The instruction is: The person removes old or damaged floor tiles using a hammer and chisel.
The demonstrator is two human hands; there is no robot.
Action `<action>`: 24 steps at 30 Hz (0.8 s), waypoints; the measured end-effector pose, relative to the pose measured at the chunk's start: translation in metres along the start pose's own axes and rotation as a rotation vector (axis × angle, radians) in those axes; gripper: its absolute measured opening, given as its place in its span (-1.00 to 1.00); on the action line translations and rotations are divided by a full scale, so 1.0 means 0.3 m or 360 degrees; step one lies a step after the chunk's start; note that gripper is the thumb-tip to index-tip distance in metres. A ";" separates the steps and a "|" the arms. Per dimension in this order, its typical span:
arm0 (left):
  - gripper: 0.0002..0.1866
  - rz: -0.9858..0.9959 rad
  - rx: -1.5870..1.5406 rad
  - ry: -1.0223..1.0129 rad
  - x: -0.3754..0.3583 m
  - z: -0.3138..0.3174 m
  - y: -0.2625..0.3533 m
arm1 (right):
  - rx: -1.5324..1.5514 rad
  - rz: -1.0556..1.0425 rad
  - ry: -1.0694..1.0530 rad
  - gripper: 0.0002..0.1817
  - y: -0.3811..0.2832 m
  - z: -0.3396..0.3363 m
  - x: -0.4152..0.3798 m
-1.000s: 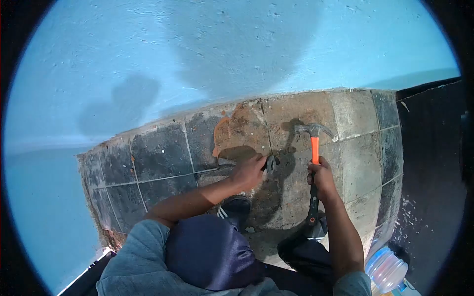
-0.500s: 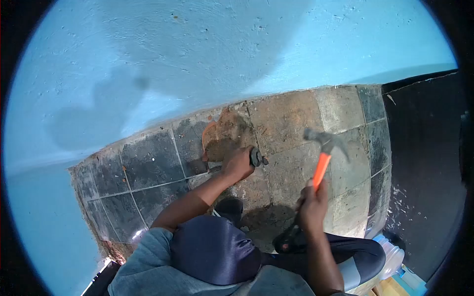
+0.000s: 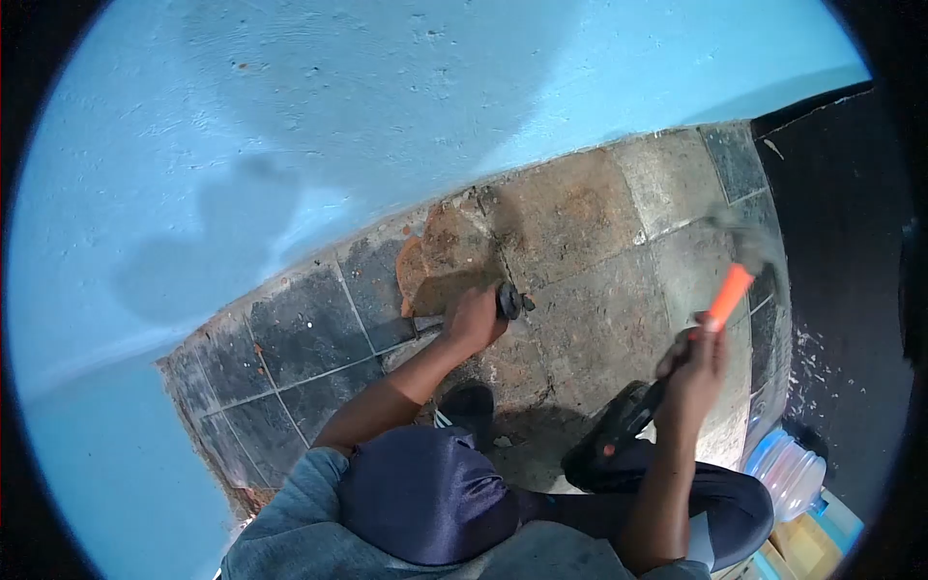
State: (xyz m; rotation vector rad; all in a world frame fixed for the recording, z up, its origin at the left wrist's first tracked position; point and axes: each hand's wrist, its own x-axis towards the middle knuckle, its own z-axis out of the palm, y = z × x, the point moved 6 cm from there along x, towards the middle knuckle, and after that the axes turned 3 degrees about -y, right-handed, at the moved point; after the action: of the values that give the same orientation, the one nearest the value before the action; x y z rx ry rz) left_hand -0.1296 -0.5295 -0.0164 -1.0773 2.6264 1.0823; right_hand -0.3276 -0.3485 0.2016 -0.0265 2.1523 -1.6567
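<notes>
My left hand (image 3: pixel 474 322) is closed around a chisel with a round black hand guard (image 3: pixel 508 301). It is held low over the broken floor at the edge of the remaining dark tiles; the chisel's tip is hidden. My right hand (image 3: pixel 692 382) grips a claw hammer (image 3: pixel 731 295) by its orange and black handle. The hammer is raised out to the right, apart from the chisel, and its metal head is smeared by motion. Bare, rough floor (image 3: pixel 609 319) lies between the two hands. Beyond my left hand is a reddish-brown patch (image 3: pixel 440 253).
Dark floor tiles (image 3: pixel 304 319) cover the left side, with more along the right. A light blue wall (image 3: pixel 387 106) rises behind the floor. At right stand a dark panel (image 3: pixel 841 242) and a clear plastic bottle (image 3: pixel 788 474). My shoe (image 3: pixel 469 404) rests near my left hand.
My right hand has swung the hammer outward to the right, away from the chisel. The left hand keeps its hold in about the same place. The view has tilted slightly.
</notes>
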 end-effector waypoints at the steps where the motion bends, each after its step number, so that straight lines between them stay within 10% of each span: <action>1: -0.63 -0.0006 0.0001 -0.0005 0.000 0.008 -0.006 | 0.0064 -0.0107 0.0087 -0.74 -0.020 -0.006 0.004; 5: -0.65 -0.0057 -0.0074 -0.0060 -0.001 -0.020 0.016 | 0.0035 -0.0018 0.0079 -0.76 0.243 0.022 -0.060; 6: -0.66 -0.0042 -0.0035 -0.0118 -0.002 -0.021 0.026 | -0.0669 0.0249 -0.0254 -0.74 0.377 0.045 -0.103; 7: -0.67 -0.0028 0.0004 -0.0175 -0.005 -0.020 0.037 | -0.1605 -0.0348 -0.0682 -0.67 0.470 0.107 -0.128; 11: -0.69 0.0085 0.0061 -0.0229 -0.017 0.229 -0.054 | -0.1070 0.0140 -0.0893 -0.70 0.484 0.202 -0.174; 24: -0.69 -0.0050 -0.0137 0.0028 -0.009 -0.063 0.023 | -0.0346 0.0492 -0.0508 -0.69 0.339 0.140 -0.127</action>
State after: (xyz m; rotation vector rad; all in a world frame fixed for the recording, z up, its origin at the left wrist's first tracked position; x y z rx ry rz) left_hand -0.1288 -0.5368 0.0025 -1.1456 2.5892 1.1946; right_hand -0.2546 -0.3475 0.1110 -0.0189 1.9655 -1.1569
